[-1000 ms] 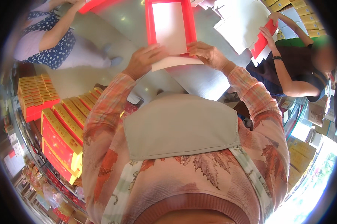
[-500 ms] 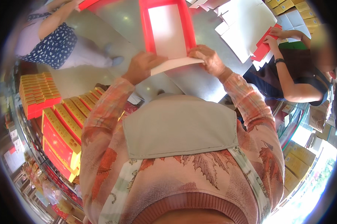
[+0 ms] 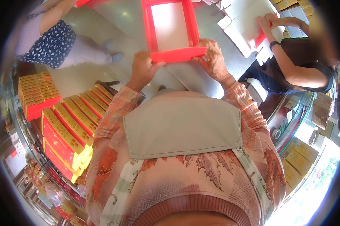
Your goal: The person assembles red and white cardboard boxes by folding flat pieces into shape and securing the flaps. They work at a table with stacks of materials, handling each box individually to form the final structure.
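A red cardboard box tray [image 3: 151, 33] with a white bottom lies on the metal table in front of me. Its near wall is folded up and turns its red face toward me. My left hand [image 3: 141, 69] is closed on the left end of that wall, thumb on the near side. At the other end my right hand [image 3: 213, 62] pinches the corner, with its thumb in front and its fingers over the top and behind.
White card blanks [image 3: 236, 28] lie on the metal table [image 3: 124, 22] at the right. Beside them a co-worker's hands [image 3: 267, 23] press on a red piece [image 3: 261, 38]. Another person [image 3: 49, 41] stands at the left. Stacks of red-and-gold boxes [image 3: 70, 128] stand at my left.
The near flap has swung from its pale side showing to its red face toward me. Both hands shifted with it, and my left thumb came to the front. The co-worker's hands moved up and left.
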Tool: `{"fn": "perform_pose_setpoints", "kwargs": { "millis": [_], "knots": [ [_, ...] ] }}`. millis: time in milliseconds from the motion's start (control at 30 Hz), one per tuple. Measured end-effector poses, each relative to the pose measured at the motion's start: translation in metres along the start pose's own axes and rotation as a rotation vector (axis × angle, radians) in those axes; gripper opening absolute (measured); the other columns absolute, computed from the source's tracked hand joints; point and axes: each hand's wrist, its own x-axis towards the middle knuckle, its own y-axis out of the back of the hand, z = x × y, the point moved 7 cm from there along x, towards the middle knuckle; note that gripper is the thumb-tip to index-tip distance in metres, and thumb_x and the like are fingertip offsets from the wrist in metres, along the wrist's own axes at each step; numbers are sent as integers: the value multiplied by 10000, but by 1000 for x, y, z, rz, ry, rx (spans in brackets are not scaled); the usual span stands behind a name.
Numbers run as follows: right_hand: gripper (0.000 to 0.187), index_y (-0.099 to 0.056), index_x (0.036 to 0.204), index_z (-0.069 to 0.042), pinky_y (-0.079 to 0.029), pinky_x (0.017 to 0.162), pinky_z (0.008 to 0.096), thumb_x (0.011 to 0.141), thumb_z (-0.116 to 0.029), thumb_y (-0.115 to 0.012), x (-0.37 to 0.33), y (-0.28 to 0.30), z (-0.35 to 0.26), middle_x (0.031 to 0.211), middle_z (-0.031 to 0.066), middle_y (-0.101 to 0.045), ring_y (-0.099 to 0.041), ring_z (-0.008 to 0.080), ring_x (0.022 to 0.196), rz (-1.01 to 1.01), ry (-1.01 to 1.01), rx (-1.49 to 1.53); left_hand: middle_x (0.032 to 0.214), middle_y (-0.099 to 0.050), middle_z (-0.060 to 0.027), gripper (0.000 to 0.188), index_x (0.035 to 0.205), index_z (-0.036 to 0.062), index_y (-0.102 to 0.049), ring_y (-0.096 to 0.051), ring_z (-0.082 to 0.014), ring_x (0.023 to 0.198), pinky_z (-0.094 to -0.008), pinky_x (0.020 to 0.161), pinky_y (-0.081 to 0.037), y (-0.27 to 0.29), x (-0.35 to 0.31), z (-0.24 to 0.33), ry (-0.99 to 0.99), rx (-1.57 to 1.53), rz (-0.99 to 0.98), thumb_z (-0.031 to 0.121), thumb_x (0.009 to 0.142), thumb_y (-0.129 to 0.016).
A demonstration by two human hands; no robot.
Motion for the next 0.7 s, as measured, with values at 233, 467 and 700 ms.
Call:
{"fn": "perform_pose_setpoints", "kwargs": {
  "millis": [233, 467, 700],
  "knots": [
    [254, -775, 1097, -73, -404, 1182, 506, 953, -282, -788, -1, -12, 12, 1429, 109, -589, -506, 345, 1396, 16, -182, 8, 862, -689, -117, 445, 1228, -18, -609, -625, -309, 804, -521, 1158, -362, -7, 9, -24, 135, 3, 72, 247, 934, -812],
    [456, -658, 1269, -73, -500, 1083, 450, 905, -286, -832, 0, -11, 16, 1393, 106, -587, -585, 331, 1277, 68, -455, 46, 1026, -764, -133, 657, 1492, 0, -500, -662, -320, 1078, -511, 1183, -361, -2, 27, -9, 116, 134, 6, 228, 948, -790],
    [444, -728, 1272, -215, -433, 1178, 499, 862, -317, -863, 9, 3, 2, 1444, 38, -563, -537, 267, 1368, 75, -318, -104, 1349, -708, -143, 571, 1431, 185, -672, -560, -360, 1371, -547, 1218, -342, 14, 46, 6, -165, 346, 28, 336, 901, -821]
  ]
}}
